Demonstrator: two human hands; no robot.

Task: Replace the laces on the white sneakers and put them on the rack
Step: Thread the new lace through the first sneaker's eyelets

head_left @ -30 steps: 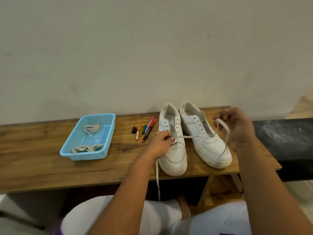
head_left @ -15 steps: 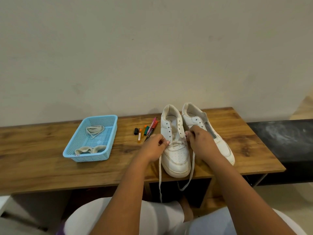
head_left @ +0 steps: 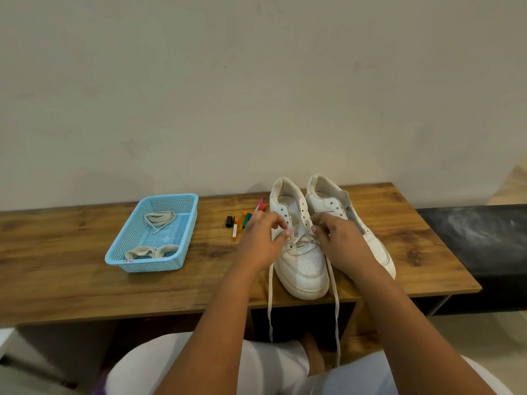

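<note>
Two lace ends (head_left: 270,303) hung off the table's (head_left: 71,286) front edge. Left hand (head_left: 261,243) and right hand (head_left: 339,240) sat over the near sneaker (head_left: 305,266) by the front edge, fingers loosely curled at the eyelets; actual pinch unclear. Second sneaker (head_left: 330,201) touching it, rightward. Blue basket (head_left: 171,260) with laces (head_left: 158,219) left; markers (head_left: 238,223) mid-table.

text: one red handwritten mark on the front rim of the blue basket (head_left: 129,261), too small to read | white label strip on one marker (head_left: 235,230), print unreadable | sneakers (head_left: 305,260): no brand or logo legible | worktop (head_left: 71,269): no lettering visible
</note>
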